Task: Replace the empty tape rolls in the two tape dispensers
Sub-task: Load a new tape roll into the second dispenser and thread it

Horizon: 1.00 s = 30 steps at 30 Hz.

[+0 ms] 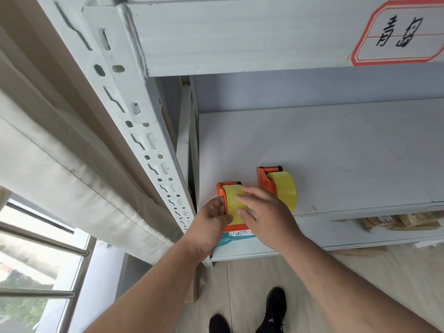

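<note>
Both dispensers on the white shelf (pixel 336 152), each carrying a yellow roll.

Left hand (pixel 211 222) grips the near dispenser (pixel 221 191); right hand (pixel 266 212) lies flat-fingered on its tape roll (pixel 234 198). Far dispenser (pixel 263 176) stands just beside. Roll probably light, film slick: hold the stiff orange frame.

Your white shelf (pixel 336 145) is carrying two orange dispensers: one (pixel 222 188) at its front-left corner, another (pixel 263 179) just beside it.

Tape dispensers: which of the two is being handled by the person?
The left dispenser, by the shelf post: both hands touch it. The right dispenser stands untouched.
</note>
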Available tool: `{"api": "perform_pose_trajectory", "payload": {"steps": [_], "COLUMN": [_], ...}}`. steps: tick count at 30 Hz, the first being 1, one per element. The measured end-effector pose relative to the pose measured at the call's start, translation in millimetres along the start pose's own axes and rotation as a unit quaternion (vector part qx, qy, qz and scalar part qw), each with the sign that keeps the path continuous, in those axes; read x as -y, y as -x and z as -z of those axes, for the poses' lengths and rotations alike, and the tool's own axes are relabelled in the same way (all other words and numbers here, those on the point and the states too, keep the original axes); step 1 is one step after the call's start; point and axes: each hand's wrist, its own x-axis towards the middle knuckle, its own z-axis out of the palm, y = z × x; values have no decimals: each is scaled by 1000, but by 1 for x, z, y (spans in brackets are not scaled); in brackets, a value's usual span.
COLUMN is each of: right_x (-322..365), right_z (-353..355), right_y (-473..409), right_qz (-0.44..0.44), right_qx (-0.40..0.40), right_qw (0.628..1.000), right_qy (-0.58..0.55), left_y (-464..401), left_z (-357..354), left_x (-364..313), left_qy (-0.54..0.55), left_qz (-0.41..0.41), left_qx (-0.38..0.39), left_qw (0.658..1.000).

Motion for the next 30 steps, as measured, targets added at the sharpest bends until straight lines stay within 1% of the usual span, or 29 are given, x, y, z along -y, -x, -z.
{"api": "perform_pose_trajectory", "payload": {"steps": [3,8,10,12,14,16,18,19,21,23,26,30], "right_x": [-3,-1,1,0,-1,-1,1,3,7,9,9,11], "right_z": [-1,0,-1,-3,-6,-9,-14,-16,-22,-28,-34,-41], "right_y": [-4,-9,-11,-13,-12,-7,-1,1,2,1,-1,-2], "right_qz": [60,145,163,164,126,37,-63,-115,-217,-283,-332,-345], "right_qx": [-20,-32,-32,-33,-30,-26,-7,5,27,28,13,6], "right_qw": [995,973,966,968,984,999,995,985,947,911,882,873], "right_qy": [76,175,196,187,124,22,-76,-128,-233,-300,-335,-345], "left_y": [2,2,1,0,-1,-2,-2,-2,-1,-2,-2,-3], "left_z": [0,1,1,2,3,4,4,4,4,4,2,0], "left_x": [-1,2,2,3,4,3,2,1,1,3,5,7], "left_qy": [5,9,11,16,29,44,50,46,38,32,29,25], "left_qz": [11,12,11,13,16,17,21,23,27,28,26,18], "left_qx": [4,2,2,-3,-19,-34,-45,-49,-56,-62,-69,-89], "left_qw": [1000,1000,1000,1000,999,998,998,997,997,997,997,996]}}
